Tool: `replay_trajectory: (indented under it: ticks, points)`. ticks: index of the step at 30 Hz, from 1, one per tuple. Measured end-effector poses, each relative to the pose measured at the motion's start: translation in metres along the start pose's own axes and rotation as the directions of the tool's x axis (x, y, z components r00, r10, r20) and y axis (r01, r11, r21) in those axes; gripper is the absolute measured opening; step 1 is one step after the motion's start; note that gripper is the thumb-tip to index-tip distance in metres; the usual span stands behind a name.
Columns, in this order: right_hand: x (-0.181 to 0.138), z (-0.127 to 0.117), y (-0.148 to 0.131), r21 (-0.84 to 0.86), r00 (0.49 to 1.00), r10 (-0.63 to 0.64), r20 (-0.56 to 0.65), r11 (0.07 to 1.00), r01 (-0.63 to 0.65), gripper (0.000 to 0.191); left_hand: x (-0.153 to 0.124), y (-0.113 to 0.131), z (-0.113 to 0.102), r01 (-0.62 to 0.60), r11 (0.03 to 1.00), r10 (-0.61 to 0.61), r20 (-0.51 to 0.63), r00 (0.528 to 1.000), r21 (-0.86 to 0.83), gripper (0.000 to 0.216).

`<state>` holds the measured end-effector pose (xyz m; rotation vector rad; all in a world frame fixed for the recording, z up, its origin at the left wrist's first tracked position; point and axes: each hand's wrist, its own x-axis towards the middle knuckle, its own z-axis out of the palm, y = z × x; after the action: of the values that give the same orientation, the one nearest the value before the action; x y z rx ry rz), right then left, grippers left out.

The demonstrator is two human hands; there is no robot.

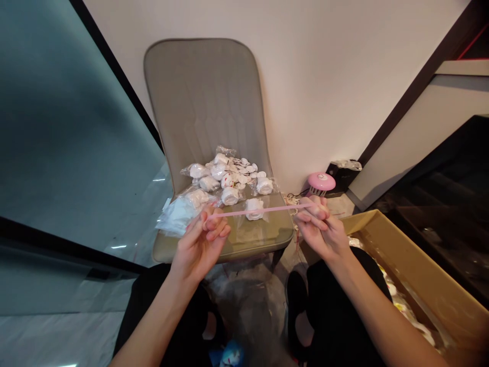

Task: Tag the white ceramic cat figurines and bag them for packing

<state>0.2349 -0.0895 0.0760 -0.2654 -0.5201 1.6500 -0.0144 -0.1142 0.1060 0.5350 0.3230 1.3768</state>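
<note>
A thin pink strip (263, 209) is stretched nearly level between my two hands, in front of the chair seat. My left hand (202, 239) pinches its left end between thumb and fingers. The right end is held in the closed fingers of my right hand (319, 224). Behind the strip, several white rolled items in clear wrappers (230, 195) lie on the seat, and one wrapped white item (254, 209) sits near the front. Small white discs (244, 168) are heaped towards the backrest. Flat clear bags (175, 216) lie at the seat's left edge.
The grey padded chair (206, 92) stands against the wall. At right, an open cardboard box (428, 265) holds several wrapped items. A pink domed device (321, 181) and a black box (343, 178) stand on the floor by the wall. A blue object (231, 353) lies between my feet.
</note>
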Motion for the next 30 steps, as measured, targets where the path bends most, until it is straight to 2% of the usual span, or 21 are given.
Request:
replay_trajectory:
  ticks: [5, 14, 19, 30]
  points:
    - [0.0, -0.001, -0.001, 0.052, 1.0, 0.017, 0.023, 0.998, -0.018, 0.031, 0.001, 0.0, -0.003, -0.013, 1.0, 0.013, 0.009, 1.0, -0.001, 0.024]
    - [0.001, -0.003, -0.001, 0.043, 0.999, 0.002, 0.032, 0.999, -0.003, 0.032, 0.002, 0.002, -0.009, -0.027, 0.999, 0.028, 0.014, 1.0, -0.032, 0.02]
    - [0.002, -0.002, -0.001, -0.008, 1.0, -0.014, 0.006, 1.0, 0.014, 0.032, 0.002, 0.005, -0.009, -0.037, 0.999, 0.037, 0.016, 0.999, -0.034, 0.021]
    - [0.001, -0.003, -0.003, -0.065, 0.998, -0.034, 0.054, 0.997, 0.037, 0.033, 0.001, 0.01, -0.009, -0.047, 0.998, 0.049, 0.041, 0.998, -0.041, 0.021]
